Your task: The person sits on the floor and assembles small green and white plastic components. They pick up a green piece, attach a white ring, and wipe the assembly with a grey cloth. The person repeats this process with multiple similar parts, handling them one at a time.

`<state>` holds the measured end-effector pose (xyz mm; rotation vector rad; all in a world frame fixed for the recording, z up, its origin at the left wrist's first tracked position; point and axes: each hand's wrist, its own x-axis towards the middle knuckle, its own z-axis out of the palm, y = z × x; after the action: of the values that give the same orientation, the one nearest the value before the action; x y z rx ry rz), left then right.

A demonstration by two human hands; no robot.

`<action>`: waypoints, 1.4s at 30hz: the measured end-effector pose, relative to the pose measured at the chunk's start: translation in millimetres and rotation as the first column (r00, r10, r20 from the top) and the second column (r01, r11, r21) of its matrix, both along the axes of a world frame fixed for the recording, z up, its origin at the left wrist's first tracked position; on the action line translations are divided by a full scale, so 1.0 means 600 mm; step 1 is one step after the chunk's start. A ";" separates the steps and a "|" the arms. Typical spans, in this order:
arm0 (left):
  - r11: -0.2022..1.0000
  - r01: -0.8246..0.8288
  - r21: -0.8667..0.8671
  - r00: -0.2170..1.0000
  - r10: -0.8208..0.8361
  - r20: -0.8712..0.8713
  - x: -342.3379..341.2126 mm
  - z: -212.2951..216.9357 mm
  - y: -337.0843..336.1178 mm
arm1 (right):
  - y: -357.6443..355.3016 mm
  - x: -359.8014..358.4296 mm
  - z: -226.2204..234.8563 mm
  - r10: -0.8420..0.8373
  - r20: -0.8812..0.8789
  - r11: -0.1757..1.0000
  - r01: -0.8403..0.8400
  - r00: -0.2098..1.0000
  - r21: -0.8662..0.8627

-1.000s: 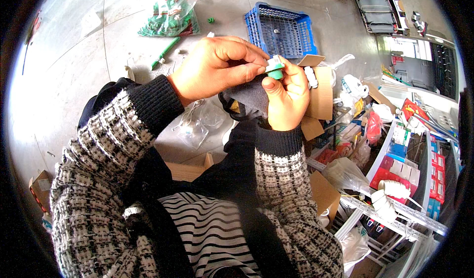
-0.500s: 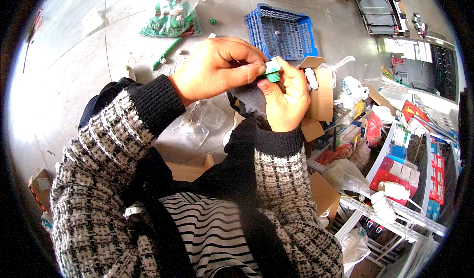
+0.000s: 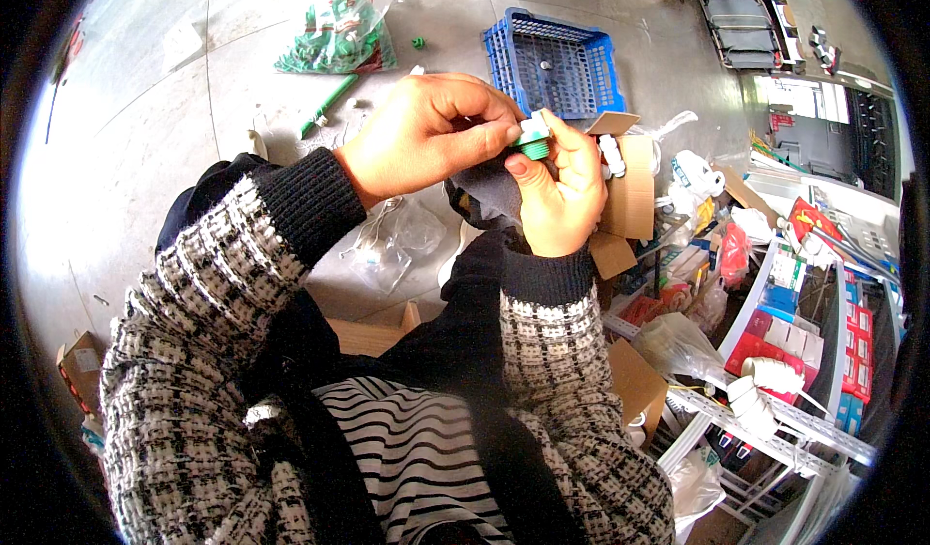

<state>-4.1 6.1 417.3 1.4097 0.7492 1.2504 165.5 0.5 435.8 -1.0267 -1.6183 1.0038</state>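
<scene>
Held up in front of me is a small green threaded pipe plug point(image 3: 532, 148), its ribbed end facing down and its upper side pale white, perhaps from glare. My left hand point(image 3: 436, 133) pinches it from the left between thumb and forefinger. From the right, my right hand point(image 3: 564, 191) closes on it too, forefinger at the top and thumb below the threads. Fingers of both hands cover part of the plug. Beyond the left hand, a clear plastic bag of green fittings point(image 3: 334, 36) sits on the floor, with a green pipe point(image 3: 329, 105) lying near it.
A blue plastic crate point(image 3: 615, 85) stands just beyond my hands. Beside my right hand is an opened cardboard box point(image 3: 632, 186) with white fittings point(image 3: 611, 155). A metal rack point(image 3: 756, 434) with boxes and bags fills the right. A crumpled clear bag point(image 3: 392, 245) lies between my legs.
Almost nothing differs. Both hands stay on the green plug, with only a very slight shift of the right hand and fingers.
</scene>
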 end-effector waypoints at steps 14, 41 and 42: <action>0.978 0.076 -0.193 0.989 -0.049 0.138 0.000 0.005 -0.002 | 0.005 -0.001 -0.004 0.002 0.031 0.998 -0.004 1.000 0.060; 0.990 0.008 -0.142 0.958 0.033 0.284 0.013 -0.003 -0.011 | 0.003 -0.007 -0.006 -0.007 0.002 0.997 0.007 1.000 0.074; 0.994 -0.030 -0.110 0.956 0.060 0.288 0.015 -0.005 -0.012 | 0.005 -0.007 -0.010 -0.033 0.021 0.996 0.031 0.999 0.088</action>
<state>5.0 -1.0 414.2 1.0982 0.6360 1.3968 161.3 3.4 429.9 -1.0050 -1.6447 0.8942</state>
